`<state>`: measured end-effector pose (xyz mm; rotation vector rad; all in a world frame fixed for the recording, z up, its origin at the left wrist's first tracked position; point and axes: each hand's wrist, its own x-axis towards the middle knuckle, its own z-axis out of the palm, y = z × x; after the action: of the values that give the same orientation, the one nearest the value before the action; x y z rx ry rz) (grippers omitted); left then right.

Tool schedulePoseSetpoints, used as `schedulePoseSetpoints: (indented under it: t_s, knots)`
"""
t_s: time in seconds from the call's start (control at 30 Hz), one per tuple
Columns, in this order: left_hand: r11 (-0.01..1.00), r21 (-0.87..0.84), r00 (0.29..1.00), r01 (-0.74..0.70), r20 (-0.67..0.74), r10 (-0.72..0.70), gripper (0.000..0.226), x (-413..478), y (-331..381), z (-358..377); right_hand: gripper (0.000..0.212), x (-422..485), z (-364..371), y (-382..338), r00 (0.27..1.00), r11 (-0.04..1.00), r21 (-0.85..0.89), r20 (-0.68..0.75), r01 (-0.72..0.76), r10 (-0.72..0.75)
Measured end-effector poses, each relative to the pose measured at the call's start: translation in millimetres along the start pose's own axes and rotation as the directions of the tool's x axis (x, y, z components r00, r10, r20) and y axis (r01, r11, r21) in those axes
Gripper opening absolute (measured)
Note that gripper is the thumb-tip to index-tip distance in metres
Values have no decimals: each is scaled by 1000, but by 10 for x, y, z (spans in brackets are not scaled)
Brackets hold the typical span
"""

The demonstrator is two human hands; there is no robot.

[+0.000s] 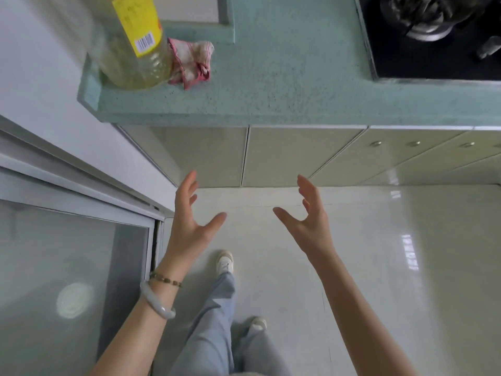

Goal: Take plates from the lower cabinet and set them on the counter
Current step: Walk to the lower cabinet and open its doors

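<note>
Fingers (187,183) of left hand (189,226) and right hand (309,221) spread empty before flat cabinet doors (298,153) under speckled counter (284,77).

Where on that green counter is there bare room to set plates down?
The widest bare stretch of the counter lies between the pink cloth and the black stove, running to the front edge. The left corner is crowded: the yellow-labelled bottle stands there with the cloth right beside it.
</note>
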<state>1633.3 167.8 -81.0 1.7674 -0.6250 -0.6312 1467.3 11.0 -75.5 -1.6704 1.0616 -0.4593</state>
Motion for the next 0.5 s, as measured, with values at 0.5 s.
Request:
schedulePoseSetpoints:
  t_s: [0.5]
  knots:
    - [974,-15,973,-226,37,227,89,885,-2309,824,73,919,883,2064,957,944,165,-89,287,-275]
